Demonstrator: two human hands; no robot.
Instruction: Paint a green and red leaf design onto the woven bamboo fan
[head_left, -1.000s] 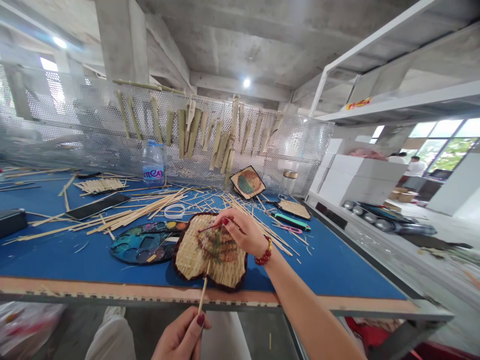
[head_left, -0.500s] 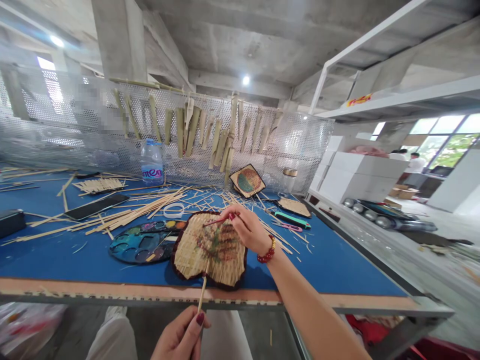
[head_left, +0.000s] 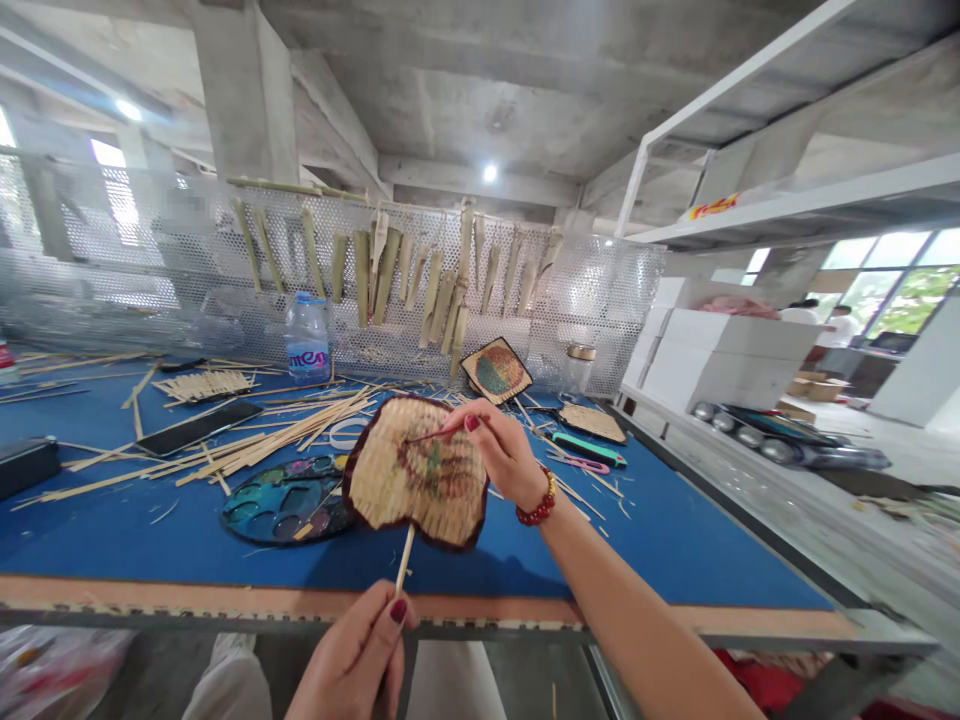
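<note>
A woven fan [head_left: 382,480] with a dark border and a painted pattern stands tilted above the table's front edge. My left hand [head_left: 364,645] is closed round its thin stick handle, below the fan. In my right hand [head_left: 504,455] is a slim dark-red paintbrush [head_left: 439,432], pinched between the fingers. The brush's tip is at the upper middle of the fan's face; whether it touches is hard to tell. Just left of the fan lies a paint palette [head_left: 259,515] with several wells, partly hidden behind the fan.
Loose bamboo strips [head_left: 300,430] cover the table's middle, near a phone [head_left: 199,428] and a water bottle [head_left: 307,340]. At right are a green cutter [head_left: 589,448], pink scissors [head_left: 577,464], a glass jar [head_left: 577,372] and another painted fan [head_left: 496,370]. A mesh panel [head_left: 585,290] stands behind.
The fan has risen a little and its lower edge sits farther above the table's edge. My left hand has moved slightly up and left; the brush tip stays over the fan.
</note>
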